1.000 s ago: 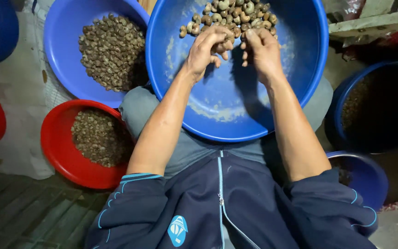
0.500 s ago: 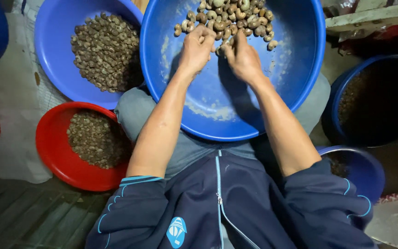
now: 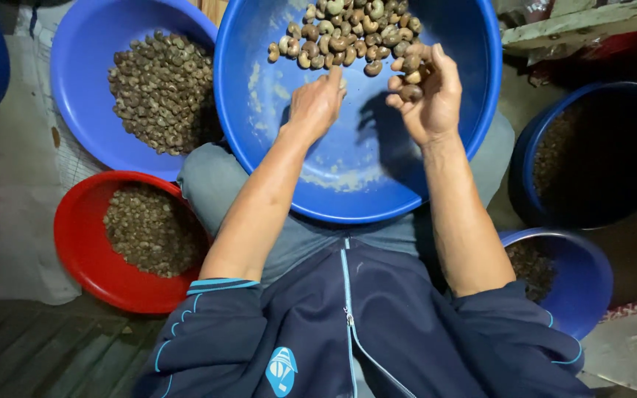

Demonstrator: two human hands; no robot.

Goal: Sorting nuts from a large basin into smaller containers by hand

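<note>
A large blue basin (image 3: 274, 147) rests on my lap with a pile of brownish nuts (image 3: 348, 33) at its far side. My right hand (image 3: 429, 92) is turned palm up over the basin and cups a few nuts (image 3: 411, 70) in its curled fingers. My left hand (image 3: 317, 103) hovers palm down just left of it, near the edge of the pile, its fingers bent; what lies under them is hidden.
A second blue basin (image 3: 82, 66) of nuts stands at the upper left and a red bowl (image 3: 75, 243) of nuts below it. At the right are a dark blue tub (image 3: 532, 133) and a smaller blue bowl (image 3: 584, 287). Wooden boards (image 3: 576, 26) lie at the upper right.
Both hands were together picking at the pile. My right hand has since lifted, turned palm up with nuts in it and moved right; my left hand has drawn back slightly.
</note>
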